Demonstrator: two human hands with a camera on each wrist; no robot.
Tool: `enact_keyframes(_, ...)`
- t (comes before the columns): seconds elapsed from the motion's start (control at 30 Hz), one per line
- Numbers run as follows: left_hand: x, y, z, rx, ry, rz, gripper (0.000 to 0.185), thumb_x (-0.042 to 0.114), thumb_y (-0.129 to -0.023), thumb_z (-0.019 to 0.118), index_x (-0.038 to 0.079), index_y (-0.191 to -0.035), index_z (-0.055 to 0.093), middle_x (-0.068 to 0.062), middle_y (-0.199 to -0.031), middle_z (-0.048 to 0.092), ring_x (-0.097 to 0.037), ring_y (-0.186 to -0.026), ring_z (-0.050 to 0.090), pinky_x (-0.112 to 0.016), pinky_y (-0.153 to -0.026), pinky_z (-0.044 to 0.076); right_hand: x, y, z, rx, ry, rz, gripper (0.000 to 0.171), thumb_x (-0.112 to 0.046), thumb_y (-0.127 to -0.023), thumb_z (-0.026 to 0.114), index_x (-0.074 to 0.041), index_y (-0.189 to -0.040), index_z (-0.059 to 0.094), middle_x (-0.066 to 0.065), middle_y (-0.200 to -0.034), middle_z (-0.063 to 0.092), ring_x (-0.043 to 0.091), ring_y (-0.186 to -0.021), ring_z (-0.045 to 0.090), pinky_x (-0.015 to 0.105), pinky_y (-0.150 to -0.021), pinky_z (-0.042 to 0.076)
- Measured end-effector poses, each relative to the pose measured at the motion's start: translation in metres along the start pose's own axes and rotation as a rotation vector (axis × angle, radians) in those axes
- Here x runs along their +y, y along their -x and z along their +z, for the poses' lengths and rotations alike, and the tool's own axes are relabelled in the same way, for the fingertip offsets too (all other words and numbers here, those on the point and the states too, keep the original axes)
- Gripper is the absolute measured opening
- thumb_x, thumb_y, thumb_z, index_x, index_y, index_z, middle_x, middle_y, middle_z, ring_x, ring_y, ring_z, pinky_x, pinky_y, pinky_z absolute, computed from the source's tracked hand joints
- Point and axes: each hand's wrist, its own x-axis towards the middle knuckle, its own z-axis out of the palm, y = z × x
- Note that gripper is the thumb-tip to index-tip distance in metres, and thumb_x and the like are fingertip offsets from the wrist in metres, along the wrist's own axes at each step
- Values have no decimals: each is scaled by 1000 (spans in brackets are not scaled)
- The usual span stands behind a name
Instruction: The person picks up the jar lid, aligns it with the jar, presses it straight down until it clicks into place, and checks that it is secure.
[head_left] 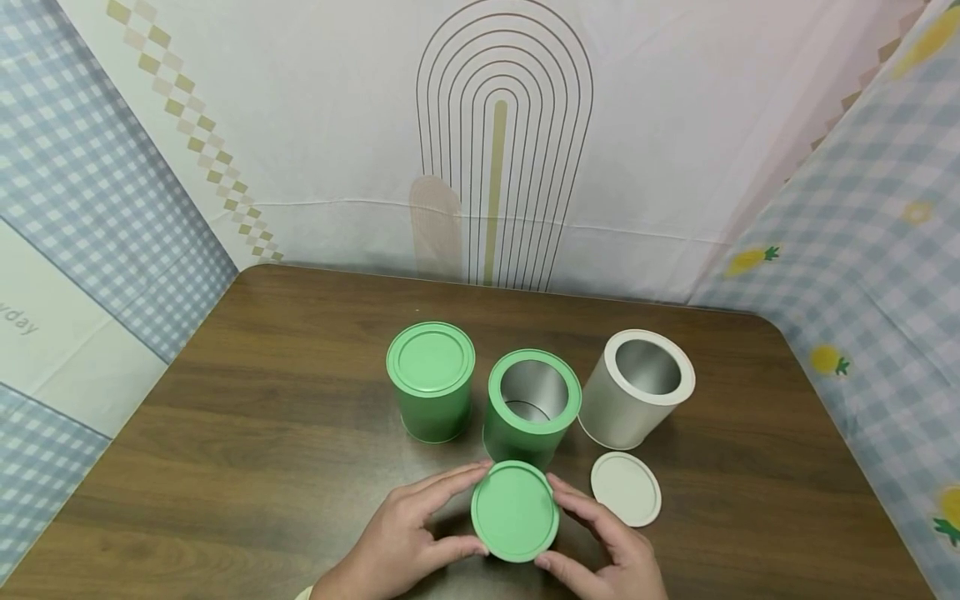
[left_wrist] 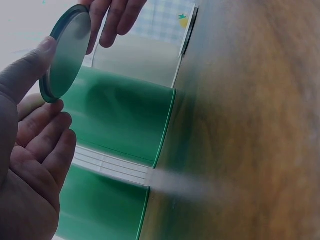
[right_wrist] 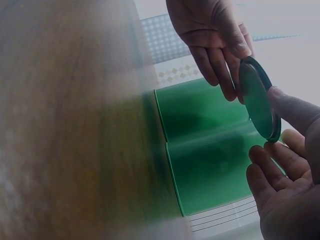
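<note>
Both hands hold a round green lid (head_left: 515, 510) by its rim, just above the table's front. My left hand (head_left: 468, 508) pinches its left edge between thumb and fingers. My right hand (head_left: 560, 521) pinches the right edge. Directly behind the lid stands an open green can (head_left: 532, 404) with a bare metal inside. In the left wrist view the lid (left_wrist: 67, 52) sits between my left thumb and fingers (left_wrist: 44, 80), with the right hand's fingers (left_wrist: 115, 20) at its far rim. In the right wrist view the lid (right_wrist: 257, 100) is seen edge-on in my right hand (right_wrist: 272, 125).
A closed green can (head_left: 431, 379) stands left of the open one. A white can (head_left: 637, 387), open, stands to the right, its white lid (head_left: 626, 488) flat on the wooden table (head_left: 225, 433) before it. Patterned cloth walls surround the table on three sides.
</note>
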Motion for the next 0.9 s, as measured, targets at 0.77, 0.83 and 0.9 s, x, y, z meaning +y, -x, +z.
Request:
enact_keyframes(0.77,1,-2,0,19,24,23,75,23,-77,87,-2,-140,55,-15,-137,61,-24,-124,62,-25,-102,47,-5,-1,1,19,-13,0,67,16,-60,87,12,-122,61,27,-129,63,22,-127,59,24,-103,47)
enact_keyframes(0.83,0,-2,0,22,28,27,76,23,-77,87,-2,-140,55,-15,-137,61,-24,-123,62,-25,-102,48,-6,-1,1,18,-20,-1,67,16,-60,87,12,-123,61,27,-129,63,22,-127,59,24,-103,47)
enact_keyframes(0.9,0,-2,0,24,29,27,76,23,-76,87,-2,-140,55,-15,-137,61,-24,-123,62,-25,-102,48,-6,-1,1,18,-27,-1,67,17,-61,87,12,-123,61,28,-129,63,22,-127,59,24,-103,47)
